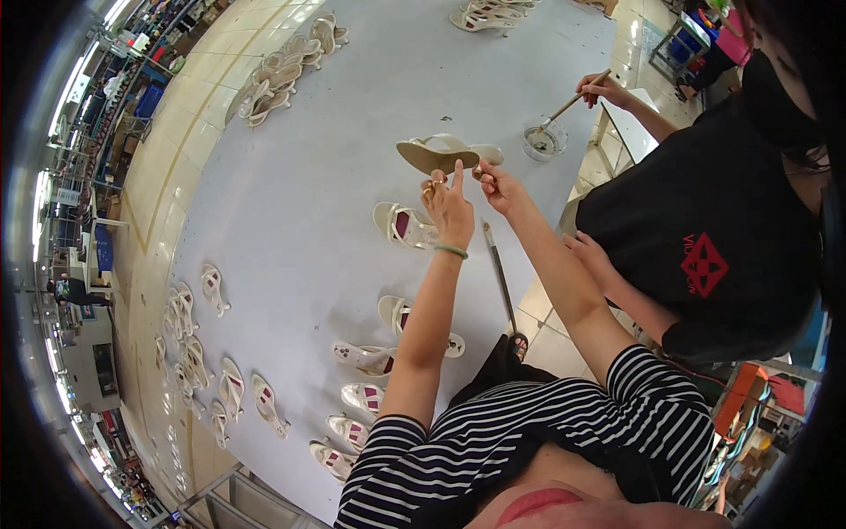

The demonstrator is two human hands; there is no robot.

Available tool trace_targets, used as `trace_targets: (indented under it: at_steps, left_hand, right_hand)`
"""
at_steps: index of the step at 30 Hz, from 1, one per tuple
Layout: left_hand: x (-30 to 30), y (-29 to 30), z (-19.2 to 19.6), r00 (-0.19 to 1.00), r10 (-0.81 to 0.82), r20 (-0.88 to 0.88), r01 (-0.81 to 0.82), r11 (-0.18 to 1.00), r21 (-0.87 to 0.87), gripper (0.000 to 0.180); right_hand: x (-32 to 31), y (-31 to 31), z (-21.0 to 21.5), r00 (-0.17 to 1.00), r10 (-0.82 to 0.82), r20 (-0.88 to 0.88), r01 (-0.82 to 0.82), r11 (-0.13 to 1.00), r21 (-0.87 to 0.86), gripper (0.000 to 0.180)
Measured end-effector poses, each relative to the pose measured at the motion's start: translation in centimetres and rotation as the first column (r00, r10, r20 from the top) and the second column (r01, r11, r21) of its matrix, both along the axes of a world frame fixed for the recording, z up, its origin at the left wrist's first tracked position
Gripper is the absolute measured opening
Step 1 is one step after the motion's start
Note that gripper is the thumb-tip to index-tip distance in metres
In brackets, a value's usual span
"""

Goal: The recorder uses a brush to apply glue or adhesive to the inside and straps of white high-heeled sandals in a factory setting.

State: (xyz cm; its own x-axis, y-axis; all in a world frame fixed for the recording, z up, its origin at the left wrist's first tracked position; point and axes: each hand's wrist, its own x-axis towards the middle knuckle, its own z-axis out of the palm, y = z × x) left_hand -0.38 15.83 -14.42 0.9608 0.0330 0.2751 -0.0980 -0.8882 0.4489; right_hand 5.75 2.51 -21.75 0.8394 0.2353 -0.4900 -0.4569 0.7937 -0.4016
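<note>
A white high-heeled sandal [436,159] with a tan sole is held up above the table, its underside turned toward me. My right hand [499,187] is closed around its heel end. My left hand [449,207] is at the sandal's near edge, its index finger stretched along the sole and its other fingers curled against the shoe. Just below my hands lies a sandal with a dark red insole patch [405,226]. A long-handled brush [499,273] rests near the table's right edge, beside my right forearm.
At right, a co-worker's hand [604,90] holds a brush [575,97] in a clear tub [545,139]. More sandals stand along the pale table [300,203]: a group at far left [282,70], some at the far edge [493,13], and several at lower left [231,388].
</note>
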Motion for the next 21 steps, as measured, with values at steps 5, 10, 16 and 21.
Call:
trace_targets:
  at_steps: [5, 10, 16, 21]
  left_hand:
    - [0.6, 1.7, -1.4, 0.993, -0.042, 0.108, 0.018, 0.977, 0.211, 0.077]
    - [0.2, 2.1, -1.3, 0.997, 0.012, 0.075, -0.031, 0.967, 0.251, 0.08]
    - [-2.8, 7.4, -0.1, 0.947, 0.198, 0.255, -0.129, 0.957, -0.261, 0.074]
    - [-8.5, 12.7, -3.2, 0.89, 0.424, 0.169, -0.337, 0.86, -0.383, 0.063]
  right_hand:
    - [-0.7, 0.2, 3.6, 1.0, -0.005, -0.004, 0.006, 0.995, 0.095, 0.019]
    - [-1.2, 0.4, 4.6, 1.0, 0.002, 0.009, -0.003, 0.997, 0.08, 0.019]
    - [-3.0, 2.9, 4.5, 0.96, 0.139, 0.245, -0.019, 0.899, -0.438, 0.014]
    - [-3.0, 3.6, -0.4, 0.811, 0.49, 0.321, -0.103, 0.659, -0.745, 0.009]
